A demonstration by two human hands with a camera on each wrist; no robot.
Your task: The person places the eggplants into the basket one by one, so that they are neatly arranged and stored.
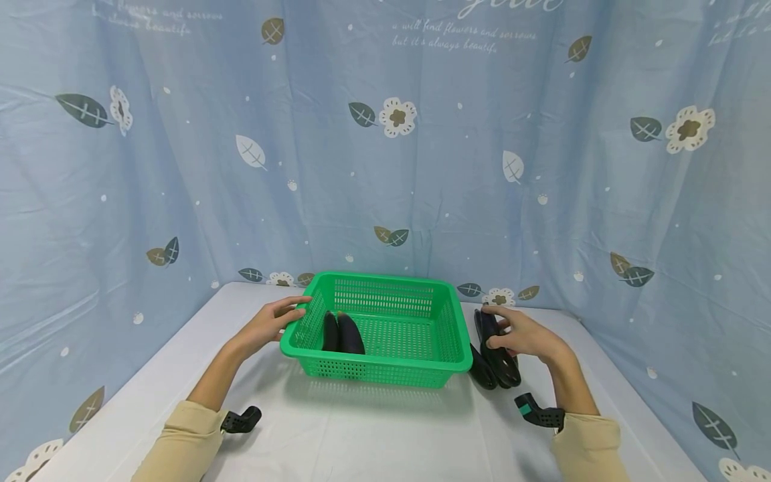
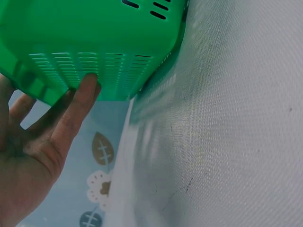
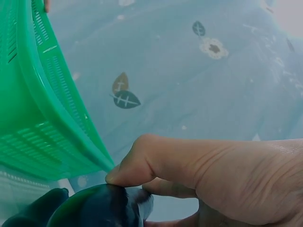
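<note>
A green plastic basket with slotted sides stands on the table. My left hand holds its left rim, some fingers over the top and others against the outer wall below. Two dark purple eggplants lie inside at the left, a slim one and a wider one. Right of the basket, my right hand grips the upper end of a glossy dark eggplant, thumb on the near side. Another eggplant lies beside it, close to the basket wall. The hand partly hides this group.
A white cloth covers the table. Behind and on both sides hangs a blue curtain printed with leaves and flowers. Each wrist carries a black camera mount, one on the left and one on the right.
</note>
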